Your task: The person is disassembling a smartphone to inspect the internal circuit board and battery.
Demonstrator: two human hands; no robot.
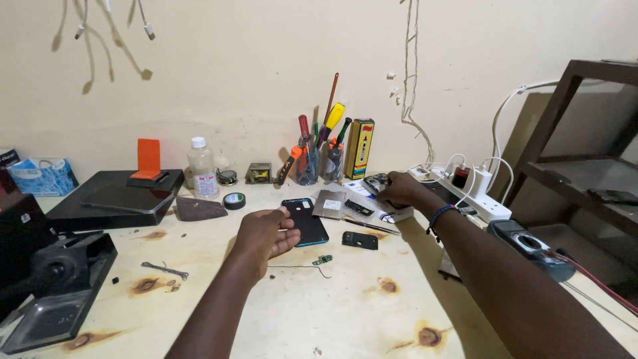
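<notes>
My left hand hovers over the wooden table, fingers loosely apart, its fingertips touching the left edge of a dark phone with a blue rim. My right hand reaches far across to a small dark phone part lying on papers near the back; whether the fingers grip it is hidden. A bead bracelet circles that wrist. A small black cover piece, a tiny green circuit board with a wire and a thin tool lie between the hands.
A clear cup of screwdrivers and a yellow box stand at the back wall. A plastic bottle, tape roll, black laptop, white power strip, multimeter and black equipment surround the work area.
</notes>
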